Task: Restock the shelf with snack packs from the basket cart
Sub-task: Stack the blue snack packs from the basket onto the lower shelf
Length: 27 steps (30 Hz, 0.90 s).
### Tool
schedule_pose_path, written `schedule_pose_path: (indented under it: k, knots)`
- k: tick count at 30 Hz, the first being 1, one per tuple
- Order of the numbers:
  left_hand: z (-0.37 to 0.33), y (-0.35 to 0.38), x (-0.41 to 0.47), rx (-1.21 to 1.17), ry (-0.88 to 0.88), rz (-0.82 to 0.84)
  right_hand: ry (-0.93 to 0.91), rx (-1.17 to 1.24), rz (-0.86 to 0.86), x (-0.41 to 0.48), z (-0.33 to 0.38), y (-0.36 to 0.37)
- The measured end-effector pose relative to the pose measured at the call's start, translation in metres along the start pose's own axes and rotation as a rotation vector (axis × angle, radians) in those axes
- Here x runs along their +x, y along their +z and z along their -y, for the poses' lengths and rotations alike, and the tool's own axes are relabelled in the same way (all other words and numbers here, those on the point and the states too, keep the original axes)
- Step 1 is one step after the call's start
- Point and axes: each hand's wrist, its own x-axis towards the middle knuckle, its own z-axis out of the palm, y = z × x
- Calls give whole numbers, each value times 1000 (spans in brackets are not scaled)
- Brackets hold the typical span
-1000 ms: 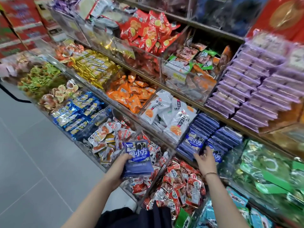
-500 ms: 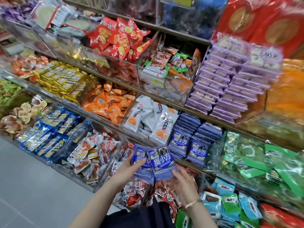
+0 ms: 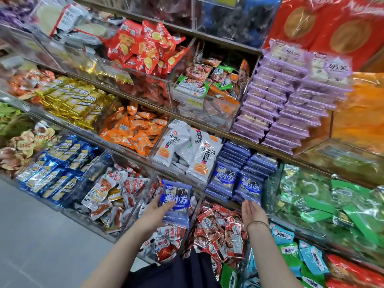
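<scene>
Left hand [image 3: 152, 213] grips blue packs [image 3: 175, 201]; right hand [image 3: 252, 212] uncurled, just below shelved stack [image 3: 248, 185].

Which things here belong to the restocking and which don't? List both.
Job: blue pack in left hand; right hand; blue stacks.
Not job: white packs; purple packs; orange packs.

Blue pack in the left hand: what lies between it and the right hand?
Head view: red snack packs, lying lower, fill the stretch between blue pack and right hand.
</scene>
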Motion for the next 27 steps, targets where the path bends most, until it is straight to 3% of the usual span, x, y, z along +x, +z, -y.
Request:
schedule_pose_path:
  k: [4, 9, 12, 19, 21, 23, 27]
  knots:
    - [0, -4, -6, 3, 18, -25, -40, 111, -18, -3, 0, 5]
    - [7, -5, -9, 5, 16, -12, 19, 12, 58, 2, -9, -11]
    - [9, 1, -10, 12, 2, 18, 14, -258, 91, -6, -18, -25]
    - [5, 28, -18, -18, -30, 162, 163, -1008, 615, -80, -53, -22]
    - [4, 34, -21, 9, 6, 214, 116, -1094, 661, -89, -60, -19]
    - [1, 36, -24, 101, 40, 212, 61, -1084, 630, -89, -61, -19]
    - [0, 29, -24, 528, 240, 181, 58, -907, 538, -77, -51, -24]
